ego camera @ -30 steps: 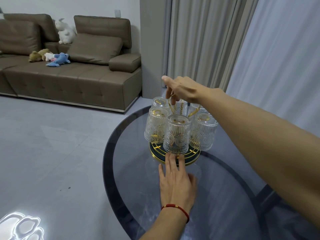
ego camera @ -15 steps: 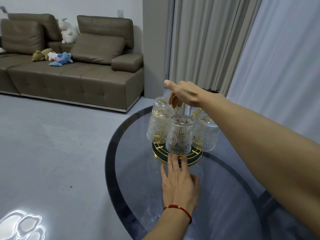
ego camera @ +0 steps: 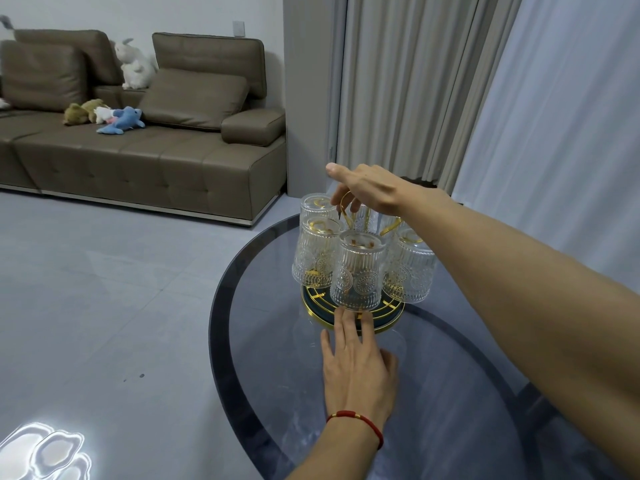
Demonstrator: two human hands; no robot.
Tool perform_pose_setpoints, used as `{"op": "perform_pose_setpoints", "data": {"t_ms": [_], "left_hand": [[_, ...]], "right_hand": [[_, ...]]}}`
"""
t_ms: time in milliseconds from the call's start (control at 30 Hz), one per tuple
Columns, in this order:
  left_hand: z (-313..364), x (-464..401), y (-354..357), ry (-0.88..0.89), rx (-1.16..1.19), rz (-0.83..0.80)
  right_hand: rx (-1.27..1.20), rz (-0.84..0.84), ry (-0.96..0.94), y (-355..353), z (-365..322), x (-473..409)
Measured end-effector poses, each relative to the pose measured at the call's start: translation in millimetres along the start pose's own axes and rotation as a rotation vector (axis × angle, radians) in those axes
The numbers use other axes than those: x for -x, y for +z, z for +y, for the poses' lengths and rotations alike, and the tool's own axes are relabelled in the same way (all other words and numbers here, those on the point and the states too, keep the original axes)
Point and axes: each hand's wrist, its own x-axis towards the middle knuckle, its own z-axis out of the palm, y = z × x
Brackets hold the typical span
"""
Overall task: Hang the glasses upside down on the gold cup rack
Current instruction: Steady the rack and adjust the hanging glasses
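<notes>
The gold cup rack (ego camera: 389,315) stands on a round dark base on the glass table (ego camera: 263,341). Several embossed clear glasses hang upside down on its prongs, the nearest one (ego camera: 358,273) at the front, others at the left (ego camera: 313,256) and right (ego camera: 410,271). My right hand (ego camera: 367,188) reaches over the top, fingers curled around the rack's gold loop handle (ego camera: 344,206). My left hand (ego camera: 356,365), with a red string bracelet, lies flat on the table, fingertips touching the base's front edge.
The round grey glass table has a dark rim, and its left edge drops to grey floor tiles. A brown sofa (ego camera: 145,140) with plush toys stands at the back left. Curtains (ego camera: 433,91) hang behind the table.
The view has shifted slightly; the rack and both hands sit a little lower and further right in view. Both hands keep the same contact with rack and table.
</notes>
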Motion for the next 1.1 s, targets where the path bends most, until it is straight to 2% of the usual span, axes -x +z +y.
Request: {"op": "perform_pose_setpoints", "data": {"t_ms": [567, 733, 833, 967, 1033, 1100], "left_hand": [[-1, 1, -1, 0.001, -0.02, -0.017], [-1, 1, -1, 0.003, -0.018, -0.014], [-1, 0, -2, 0.003, -0.024, -0.027], [-2, 0, -2, 0.004, -0.04, -0.034], [-1, 0, -2, 0.011, -0.065, -0.048], [0, 0, -3, 0.012, -0.074, -0.056]], "right_hand": [[0.018, -0.03, 0.005, -2, -4, 2], [-0.002, 0.006, -0.002, -4, -5, 5], [-0.089, 0.186, -0.039, -12, -10, 14], [0.0, 0.656, -0.131, -16, -22, 35], [0.134, 0.659, -0.166, -2, -34, 52], [0.387, 0.47, -0.129, 18, -43, 65]]}}
